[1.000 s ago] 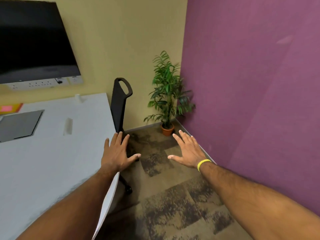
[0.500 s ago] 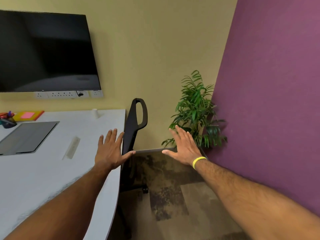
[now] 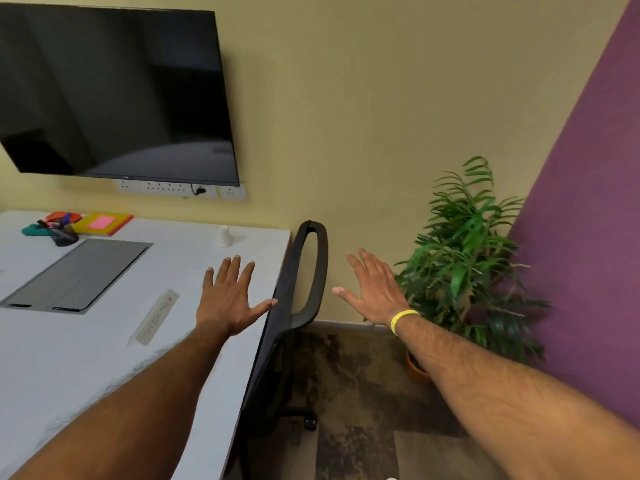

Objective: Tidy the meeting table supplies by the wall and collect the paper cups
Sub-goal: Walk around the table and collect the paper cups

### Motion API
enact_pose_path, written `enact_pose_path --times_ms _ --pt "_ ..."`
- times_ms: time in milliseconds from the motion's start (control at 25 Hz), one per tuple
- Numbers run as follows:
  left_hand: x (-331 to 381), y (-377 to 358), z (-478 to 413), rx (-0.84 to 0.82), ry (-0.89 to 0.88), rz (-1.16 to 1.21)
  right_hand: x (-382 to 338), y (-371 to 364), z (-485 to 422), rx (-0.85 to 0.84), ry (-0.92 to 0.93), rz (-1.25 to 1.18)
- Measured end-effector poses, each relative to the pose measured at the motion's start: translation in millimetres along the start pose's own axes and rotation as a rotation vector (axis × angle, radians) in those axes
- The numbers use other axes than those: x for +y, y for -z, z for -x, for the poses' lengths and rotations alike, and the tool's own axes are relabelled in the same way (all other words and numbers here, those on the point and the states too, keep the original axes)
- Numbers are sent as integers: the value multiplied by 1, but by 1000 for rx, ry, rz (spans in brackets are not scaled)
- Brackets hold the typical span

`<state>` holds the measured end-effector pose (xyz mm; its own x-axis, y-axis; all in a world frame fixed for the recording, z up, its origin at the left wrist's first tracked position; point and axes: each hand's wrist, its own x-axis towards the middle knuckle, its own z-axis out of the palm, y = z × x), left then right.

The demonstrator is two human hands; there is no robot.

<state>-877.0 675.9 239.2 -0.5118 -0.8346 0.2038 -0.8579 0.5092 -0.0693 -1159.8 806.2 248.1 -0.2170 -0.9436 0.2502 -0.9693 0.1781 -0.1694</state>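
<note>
A white paper cup (image 3: 223, 235) stands upside down near the far right corner of the white meeting table (image 3: 62, 368). By the wall at the far left lie a yellow pad with a pink sticky note (image 3: 102, 223), a red and teal cluster of small supplies (image 3: 57, 225) and a dark holder (image 3: 64, 237). My left hand (image 3: 228, 299) hovers flat over the table's right side, fingers spread, holding nothing. My right hand (image 3: 372, 291), with a yellow wristband, is stretched out past the chair, open and empty.
A black chair back (image 3: 298, 299) stands against the table's right edge between my hands. A grey panel (image 3: 79, 275) and a small label plate (image 3: 157, 315) are set in the tabletop. A dark screen (image 3: 114, 95) hangs on the wall. A potted plant (image 3: 464, 258) fills the corner.
My view has swung up and left, bringing the screen, the cup and the supplies by the wall into sight. Both hands stay open and outstretched, now nearer the table's far end.
</note>
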Motion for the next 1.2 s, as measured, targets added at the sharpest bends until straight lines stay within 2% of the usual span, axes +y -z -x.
enact_pose_path --times_ms 280,440,760,1000,1200 --pt "1 -33 -89 0 257 -5 63 -37 -161 -81 196 -72" --pt "4 -40 -116 -39 396 -15 70 -54 -240 -136 333 -108" --pt "-44 -73 -170 -54 608 -39 26 -103 -381 -176 526 -158" --pt "-76 -109 -213 -91 687 -9 -3 -138 -469 -204 628 -144" --pt "-92 -133 -230 -119 781 -13 -26 -194 -525 -323 697 -143"
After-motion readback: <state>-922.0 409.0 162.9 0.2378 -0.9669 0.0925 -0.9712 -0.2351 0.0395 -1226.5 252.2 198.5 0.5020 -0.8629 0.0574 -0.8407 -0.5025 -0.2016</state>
